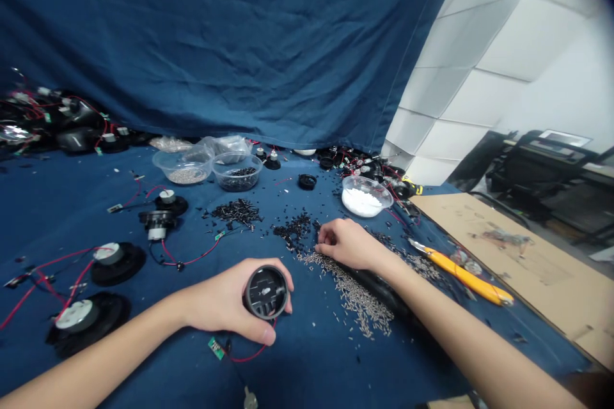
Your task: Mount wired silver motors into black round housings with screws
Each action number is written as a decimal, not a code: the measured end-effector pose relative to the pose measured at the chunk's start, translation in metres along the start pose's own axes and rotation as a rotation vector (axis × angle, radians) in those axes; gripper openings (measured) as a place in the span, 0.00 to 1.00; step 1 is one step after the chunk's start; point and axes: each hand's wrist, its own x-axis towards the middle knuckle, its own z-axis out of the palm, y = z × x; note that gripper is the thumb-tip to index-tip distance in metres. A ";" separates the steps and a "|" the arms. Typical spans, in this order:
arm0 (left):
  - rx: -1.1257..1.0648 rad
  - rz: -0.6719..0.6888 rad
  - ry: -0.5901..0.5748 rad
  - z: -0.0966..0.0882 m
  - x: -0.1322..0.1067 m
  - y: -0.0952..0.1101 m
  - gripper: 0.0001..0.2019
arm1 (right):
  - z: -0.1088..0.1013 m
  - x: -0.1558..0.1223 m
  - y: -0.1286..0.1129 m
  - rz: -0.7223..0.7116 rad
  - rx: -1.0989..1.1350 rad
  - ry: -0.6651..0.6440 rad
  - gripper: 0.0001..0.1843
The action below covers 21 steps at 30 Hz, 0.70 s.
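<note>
My left hand (240,303) is wrapped round a black round plastic housing (267,292), its open side turned up towards me. A red wire and a small green circuit board (216,348) hang or lie just below it. My right hand (348,243) is over the table with its fingers curled together at the edge of a pile of small black parts (295,230). What its fingertips hold, if anything, is hidden. A spread of small metal screws (362,303) lies beneath and in front of that hand.
Motor assemblies with red wires (112,254) lie on the left. Behind are clear bowls of screws (188,174), black parts (240,172) and white pieces (362,201). A pile of black screws (237,211) sits mid-table. An orange-handled tool (467,276) lies right, beside a cardboard sheet (537,255).
</note>
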 end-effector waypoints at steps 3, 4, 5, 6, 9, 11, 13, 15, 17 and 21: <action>-0.011 -0.016 0.006 0.000 -0.001 0.001 0.25 | 0.001 -0.001 -0.003 -0.002 -0.018 0.018 0.08; -0.014 -0.020 0.006 0.000 -0.001 0.001 0.25 | 0.002 -0.002 -0.003 -0.001 -0.022 0.028 0.08; -0.016 -0.022 0.006 0.000 0.000 0.002 0.25 | 0.003 -0.002 -0.003 -0.001 -0.023 0.038 0.08; -0.015 -0.020 0.005 0.000 0.000 0.002 0.25 | 0.003 -0.002 -0.003 -0.001 -0.022 0.046 0.08; -0.010 -0.011 0.007 -0.001 0.001 0.002 0.25 | 0.006 0.000 0.001 -0.006 0.005 0.055 0.07; -0.012 -0.012 0.006 -0.001 0.001 0.002 0.25 | 0.007 0.002 0.004 -0.008 0.034 0.051 0.07; -0.015 -0.013 0.001 -0.001 0.001 0.002 0.25 | 0.008 0.005 0.009 -0.001 0.057 0.053 0.09; -0.018 -0.008 -0.004 0.000 0.000 0.002 0.25 | 0.008 0.006 0.013 0.009 0.064 0.061 0.14; -0.013 -0.003 -0.003 0.000 0.000 0.001 0.26 | 0.006 0.007 0.015 0.010 0.056 0.069 0.16; 0.001 -0.003 -0.002 0.000 0.000 0.000 0.25 | 0.003 0.005 0.010 -0.022 0.032 0.055 0.11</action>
